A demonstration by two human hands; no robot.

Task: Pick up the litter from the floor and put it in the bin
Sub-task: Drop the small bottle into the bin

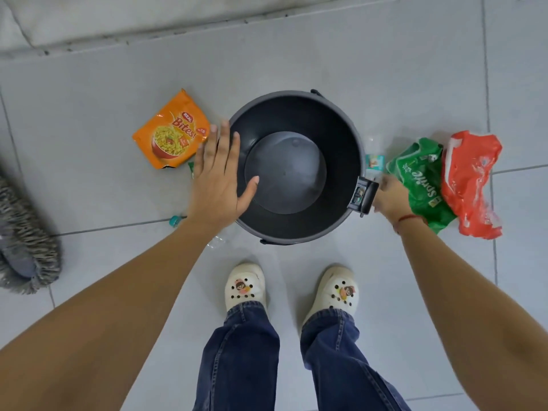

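Several pieces of litter lie on the tiled floor (pixel 385 69) around the dark round bin (pixel 296 229), which looks empty. To its left sits the orange noodle packet (pixel 170 130); to its right the crumpled green Sprite wrapper (pixel 421 179) and, just beyond and touching it, a red plastic wrapper (pixel 471 182). A small clear bottle with a teal cap (pixel 175 220) peeks out from under our left forearm, and a small teal-labelled scrap (pixel 374 163) lies against the bin's right side.

Our left hand (pixel 218 179) is spread flat, fingers splayed, holding nothing, over the bin's left rim. Our right hand (pixel 390 195) reaches toward the Sprite wrapper beside the bin's handle bracket (pixel 364 194); we cannot tell whether its fingers have closed.

We judge all of it to be light, thin and crinkly. The films are slick, so we would pinch a crumpled fold or an edge, not press on a flat face.
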